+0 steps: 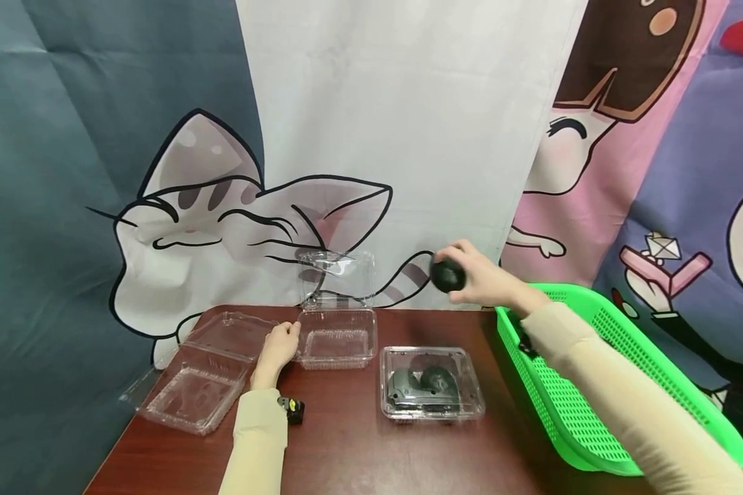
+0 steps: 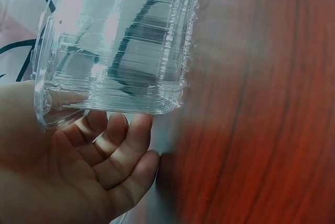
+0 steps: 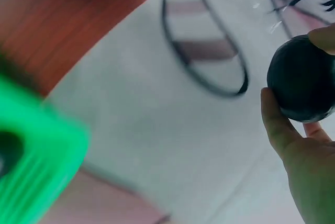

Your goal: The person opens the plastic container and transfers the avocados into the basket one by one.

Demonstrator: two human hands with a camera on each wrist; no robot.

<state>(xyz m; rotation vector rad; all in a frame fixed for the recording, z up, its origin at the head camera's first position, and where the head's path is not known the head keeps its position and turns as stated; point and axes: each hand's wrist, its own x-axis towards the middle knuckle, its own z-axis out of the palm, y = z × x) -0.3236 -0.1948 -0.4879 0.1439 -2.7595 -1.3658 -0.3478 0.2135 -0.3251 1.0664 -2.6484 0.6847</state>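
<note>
My right hand (image 1: 473, 271) holds a dark green, rounded avocado (image 1: 448, 275) in the air, left of the green basket and above the tabletop. In the right wrist view, the fingers and thumb wrap around the avocado (image 3: 301, 80). At the left side of an open clear plastic clamshell box (image 1: 337, 340), my left hand (image 1: 278, 347) pinches the rim. That box's lid (image 1: 337, 278) stands upright behind it. The left wrist view shows curled fingers (image 2: 118, 166) against the box's side wall; a digit shows through the plastic. In front, a closed clear box (image 1: 432, 381) contains dark rounded avocados.
Another open clear box (image 1: 192, 399) lies at the table's left edge. The green slotted basket (image 1: 619, 412) stands at the right, with a dark thing (image 3: 8, 153) inside it. A printed curtain (image 1: 408, 137) hangs behind the brown table (image 1: 340, 447).
</note>
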